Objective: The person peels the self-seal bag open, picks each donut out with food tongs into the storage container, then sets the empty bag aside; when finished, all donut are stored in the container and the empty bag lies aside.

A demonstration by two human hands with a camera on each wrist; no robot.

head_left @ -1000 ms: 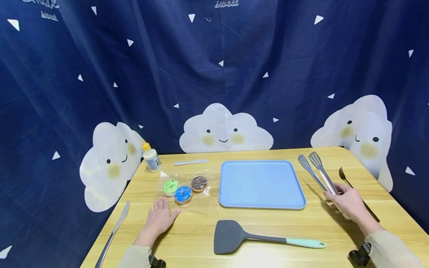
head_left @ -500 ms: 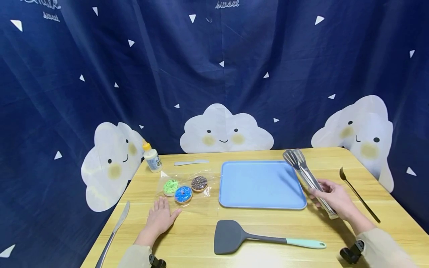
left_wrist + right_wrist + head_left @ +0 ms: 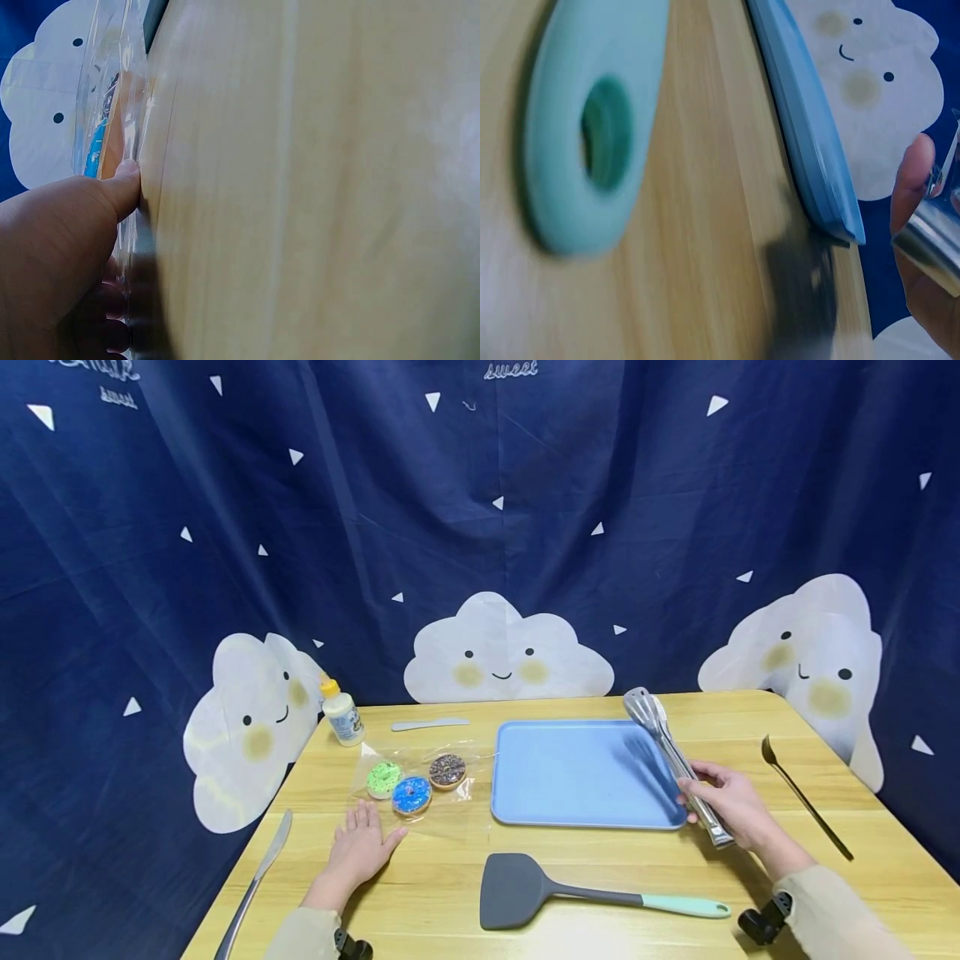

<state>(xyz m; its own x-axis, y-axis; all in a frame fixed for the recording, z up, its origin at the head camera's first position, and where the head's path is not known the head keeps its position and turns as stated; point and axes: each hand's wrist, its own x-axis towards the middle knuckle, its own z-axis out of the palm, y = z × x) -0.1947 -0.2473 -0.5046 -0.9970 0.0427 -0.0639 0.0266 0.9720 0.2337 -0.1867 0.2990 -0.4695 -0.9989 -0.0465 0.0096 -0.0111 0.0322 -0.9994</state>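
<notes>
My right hand (image 3: 723,802) grips a pair of steel tongs (image 3: 667,743) near the handle end. Their slotted heads are together and hang over the right side of the blue tray (image 3: 577,814). In the right wrist view the bent end of the tongs (image 3: 930,240) shows beside my thumb. My left hand (image 3: 358,847) lies with straight fingers at the near left edge of a clear plastic bag (image 3: 450,822). Inside that bag are a green donut (image 3: 384,780), a blue donut (image 3: 412,796) and a brown donut (image 3: 447,771).
A grey spatula (image 3: 513,892) with a mint handle lies in front of the tray. A dark spoon (image 3: 806,797) is on the right, a table knife (image 3: 258,877) on the left. Behind the bag are a pale spreader (image 3: 429,724) and a white yellow-capped bottle (image 3: 342,714).
My right hand has carried the tongs left, away from the spoon and over the tray's right edge. The tongs' arms have come together. My left hand has stayed put.
</notes>
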